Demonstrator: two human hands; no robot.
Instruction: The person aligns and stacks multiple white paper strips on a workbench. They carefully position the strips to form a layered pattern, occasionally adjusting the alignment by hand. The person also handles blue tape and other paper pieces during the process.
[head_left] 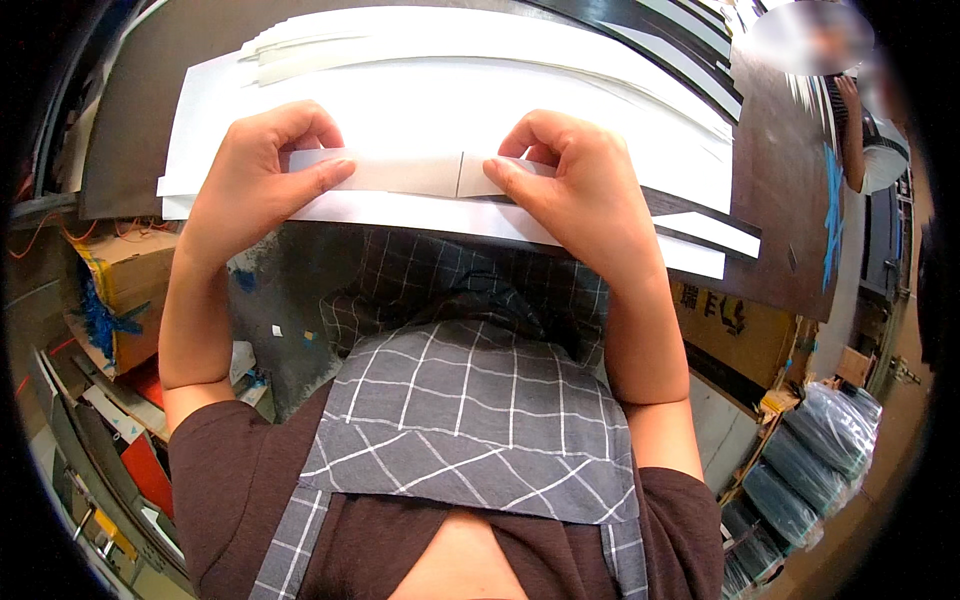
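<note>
A narrow greyish-white paper or card strip (pixel 405 172) is held up level between my two hands, with a thin dark line crossing it right of the middle. My left hand (pixel 270 160) pinches its left end, thumb in front and fingers curled behind. At the other end, my right hand (pixel 565 165) grips it the same way, with the thumb on the near face. Under the hands lie large white sheets (pixel 430 105), and a white strip (pixel 430 212) runs along the table's near edge.
A pile of long white strips (pixel 320 65) lies at the back of the dark table (pixel 125 130). Cardboard boxes (pixel 135 270) stand at the left and lower right. Plastic-wrapped bundles (pixel 815 450) are stacked at the right. Another person (pixel 865 130) is at the far right.
</note>
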